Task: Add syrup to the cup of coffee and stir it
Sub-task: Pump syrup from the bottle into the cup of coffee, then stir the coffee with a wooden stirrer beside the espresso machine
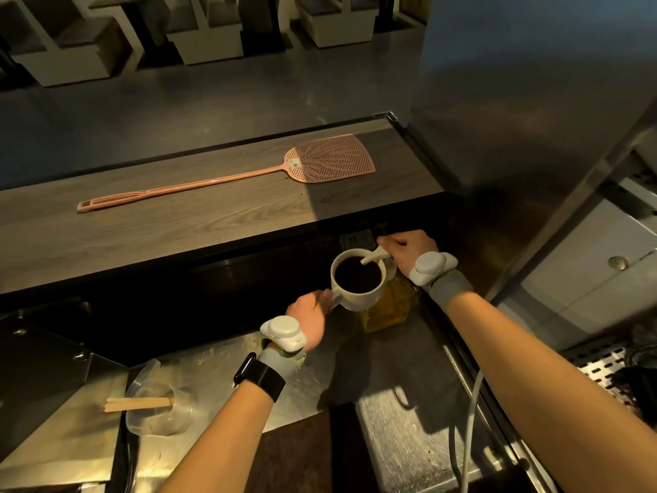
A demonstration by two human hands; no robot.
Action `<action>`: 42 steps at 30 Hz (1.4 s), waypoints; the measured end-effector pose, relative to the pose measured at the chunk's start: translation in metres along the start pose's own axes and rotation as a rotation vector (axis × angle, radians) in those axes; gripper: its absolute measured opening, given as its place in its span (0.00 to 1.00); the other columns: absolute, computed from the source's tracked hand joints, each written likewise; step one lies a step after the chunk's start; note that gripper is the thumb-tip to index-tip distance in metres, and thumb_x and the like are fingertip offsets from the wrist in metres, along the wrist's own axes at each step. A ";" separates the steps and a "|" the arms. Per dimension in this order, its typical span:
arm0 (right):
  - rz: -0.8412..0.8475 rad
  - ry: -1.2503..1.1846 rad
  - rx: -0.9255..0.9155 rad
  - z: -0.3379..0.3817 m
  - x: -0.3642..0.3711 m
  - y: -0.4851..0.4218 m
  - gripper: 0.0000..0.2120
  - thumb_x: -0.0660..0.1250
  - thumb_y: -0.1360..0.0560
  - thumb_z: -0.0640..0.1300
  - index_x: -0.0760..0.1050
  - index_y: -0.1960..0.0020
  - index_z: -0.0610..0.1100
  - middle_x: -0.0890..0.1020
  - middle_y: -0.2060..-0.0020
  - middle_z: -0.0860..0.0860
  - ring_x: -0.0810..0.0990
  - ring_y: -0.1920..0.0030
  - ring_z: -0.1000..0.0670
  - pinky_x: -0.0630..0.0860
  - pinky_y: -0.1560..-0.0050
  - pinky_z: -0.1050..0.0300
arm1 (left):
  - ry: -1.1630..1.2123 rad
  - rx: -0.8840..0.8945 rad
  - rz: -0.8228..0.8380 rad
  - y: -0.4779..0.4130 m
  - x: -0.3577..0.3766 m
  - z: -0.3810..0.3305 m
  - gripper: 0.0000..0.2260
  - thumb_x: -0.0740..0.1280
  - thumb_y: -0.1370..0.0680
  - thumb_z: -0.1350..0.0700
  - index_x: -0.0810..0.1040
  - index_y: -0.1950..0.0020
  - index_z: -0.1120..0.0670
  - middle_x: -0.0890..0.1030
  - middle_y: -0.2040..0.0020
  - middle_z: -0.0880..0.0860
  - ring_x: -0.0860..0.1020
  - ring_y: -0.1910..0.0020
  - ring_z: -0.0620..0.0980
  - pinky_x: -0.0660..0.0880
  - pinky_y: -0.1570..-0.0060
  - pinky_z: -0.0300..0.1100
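A white cup (359, 299) full of dark coffee (357, 275) is held up beside the syrup bottle. My left hand (308, 320) grips the cup's handle on its left side. A clear bottle of yellow syrup (389, 307) stands on the steel counter, partly hidden behind the cup. Its white pump spout (373, 257) reaches over the cup's far right rim. My right hand (405, 248) rests on top of the pump head, fingers curled over it.
A pink fly swatter (249, 172) lies on the raised wooden ledge (142, 236) behind. A clear plastic container (156, 403) with wooden stir sticks (137, 403) sits at lower left. A steel cabinet (515, 119) stands on the right. Cables (465, 432) run along the steel counter (409, 439).
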State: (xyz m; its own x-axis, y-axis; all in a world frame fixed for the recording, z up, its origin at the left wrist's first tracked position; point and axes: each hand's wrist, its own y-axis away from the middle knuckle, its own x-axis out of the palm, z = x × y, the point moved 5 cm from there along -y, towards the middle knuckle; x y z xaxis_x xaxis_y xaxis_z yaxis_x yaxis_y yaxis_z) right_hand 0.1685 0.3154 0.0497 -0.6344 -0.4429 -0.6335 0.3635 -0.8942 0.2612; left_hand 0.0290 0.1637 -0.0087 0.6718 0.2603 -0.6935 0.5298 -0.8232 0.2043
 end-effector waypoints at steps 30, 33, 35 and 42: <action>0.209 -0.078 -0.343 0.060 0.126 0.075 0.07 0.63 0.21 0.46 0.76 0.56 0.46 0.75 0.68 0.55 0.73 0.67 0.58 0.67 0.64 0.61 | 0.255 -0.136 -0.085 0.080 -0.046 0.127 0.18 0.54 0.19 0.51 0.67 0.70 0.48 0.66 0.74 0.47 0.64 0.72 0.47 0.62 0.64 0.44; 0.305 0.028 -0.347 0.064 0.155 0.076 0.11 0.61 0.20 0.48 0.79 0.52 0.43 0.75 0.67 0.56 0.74 0.65 0.55 0.67 0.66 0.62 | 0.293 -0.197 -0.103 0.101 -0.052 0.146 0.18 0.54 0.19 0.51 0.67 0.70 0.49 0.64 0.74 0.47 0.64 0.73 0.46 0.60 0.68 0.43; 0.368 0.082 -0.367 0.072 0.180 0.080 0.13 0.60 0.20 0.49 0.79 0.48 0.42 0.77 0.64 0.52 0.76 0.60 0.51 0.68 0.64 0.62 | 0.293 -0.236 -0.130 0.114 -0.060 0.160 0.18 0.54 0.19 0.52 0.66 0.69 0.50 0.65 0.74 0.47 0.64 0.72 0.46 0.61 0.68 0.42; 0.593 0.264 -0.435 0.099 0.277 0.101 0.15 0.59 0.20 0.51 0.78 0.42 0.44 0.83 0.49 0.43 0.81 0.49 0.42 0.76 0.51 0.51 | 0.383 -0.379 -0.228 0.159 -0.067 0.221 0.18 0.53 0.19 0.54 0.66 0.69 0.51 0.67 0.71 0.46 0.65 0.70 0.41 0.65 0.69 0.27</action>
State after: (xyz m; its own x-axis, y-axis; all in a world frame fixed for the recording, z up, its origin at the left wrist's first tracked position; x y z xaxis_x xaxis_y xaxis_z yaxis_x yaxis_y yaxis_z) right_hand -0.0377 0.0959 -0.0272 -0.0875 -0.7602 -0.6437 0.8605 -0.3832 0.3357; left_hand -0.0463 -0.0959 -0.0830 0.6207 0.6318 -0.4642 0.7840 -0.5053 0.3605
